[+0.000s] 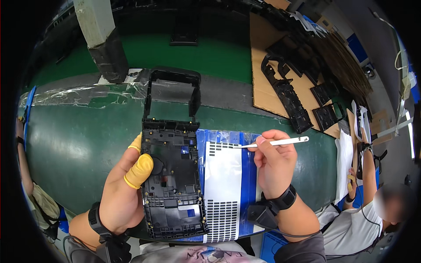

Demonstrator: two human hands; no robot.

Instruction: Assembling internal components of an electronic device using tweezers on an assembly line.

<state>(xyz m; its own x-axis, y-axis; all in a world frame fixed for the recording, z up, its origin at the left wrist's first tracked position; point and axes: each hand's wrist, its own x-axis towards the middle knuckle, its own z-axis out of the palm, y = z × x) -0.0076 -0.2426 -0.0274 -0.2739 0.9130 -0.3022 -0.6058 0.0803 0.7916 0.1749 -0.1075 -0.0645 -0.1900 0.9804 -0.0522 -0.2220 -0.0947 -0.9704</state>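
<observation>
My left hand (125,186), with yellow finger cots on thumb and forefinger, grips the left edge of a black plastic housing part (174,188) with an open frame at its far end. The part lies on the green table (83,144) in front of me. My right hand (274,164) holds white tweezers (274,142), tip pointing left and touching a white sheet (223,175) with rows of small black stickers. That sheet lies on blue film (251,153) just right of the part. Both wrists wear black bands.
Flat cardboard (263,87) with several black plastic parts (287,98) lies at the far right. A taped post (103,39) stands at the far left on clear plastic wrap (83,94). A seated person (368,210) works at the right beside white papers (344,162).
</observation>
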